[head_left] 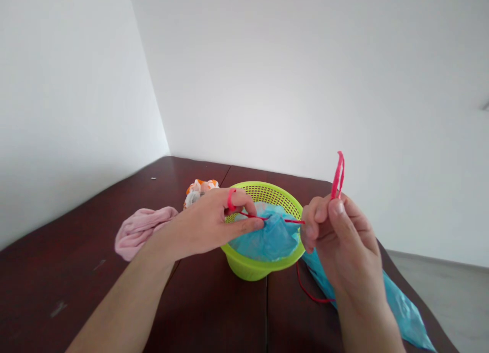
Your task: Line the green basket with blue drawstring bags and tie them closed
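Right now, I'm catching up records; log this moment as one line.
left hand: holding cord; right hand: holding cord; blue plastic: in basket; cloth: on table

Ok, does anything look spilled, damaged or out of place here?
Nothing looks spilled, and the green basket stands upright. Mildly odd on the dark table: a lone white speck toward its far left corner, and pale marks at lower left that break the dark finish, perhaps scuffs.

A person's left hand [208,218] and right hand [349,236] pinch a red string [294,221] across gathered blue plastic [273,241] inside a green basket [250,270], a loop [336,182] rising above the right hand, as I watch remotely; a pink cloth [141,232] lies left on the dark table [217,302].
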Demonstrator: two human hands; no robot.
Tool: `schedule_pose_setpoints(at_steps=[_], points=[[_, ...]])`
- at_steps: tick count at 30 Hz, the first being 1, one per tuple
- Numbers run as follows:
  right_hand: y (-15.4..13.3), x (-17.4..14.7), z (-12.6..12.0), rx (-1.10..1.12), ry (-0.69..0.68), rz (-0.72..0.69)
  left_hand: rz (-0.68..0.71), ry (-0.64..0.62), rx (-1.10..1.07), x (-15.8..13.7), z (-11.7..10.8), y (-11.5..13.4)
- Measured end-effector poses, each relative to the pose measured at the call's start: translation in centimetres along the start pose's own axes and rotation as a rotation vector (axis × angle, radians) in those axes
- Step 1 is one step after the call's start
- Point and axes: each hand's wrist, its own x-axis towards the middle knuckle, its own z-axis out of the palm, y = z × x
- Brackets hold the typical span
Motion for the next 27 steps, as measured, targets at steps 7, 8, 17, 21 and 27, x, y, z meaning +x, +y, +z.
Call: schedule_pose_setpoints(at_steps=[7,8,17,21,27], points=[[0.3,0.0,-0.8,-0.961,-0.173,-0.024,0.112,0.018,-0.073,0.3,0.8,0.7],[0.5,0.1,-0.8,-1.020,-0.225,0.007,0.128,0.015,-0.078,0.3,1.0,0.7],[1.7,0.7,-0.9,-0.558,-0.289,0.457,-0.010,0.140,-0.092,-1.0,-0.9,0.6],[2.5,1.3,-1.5,-0.326,-0.073,0.507,-0.049,0.248,-0.176,-1.5,-2.6,0.2],[4.6,2.8,-1.3,-0.122,0.192,0.224,-0.129,0.071,-0.006,-2.6,-4.2,-1.0]])
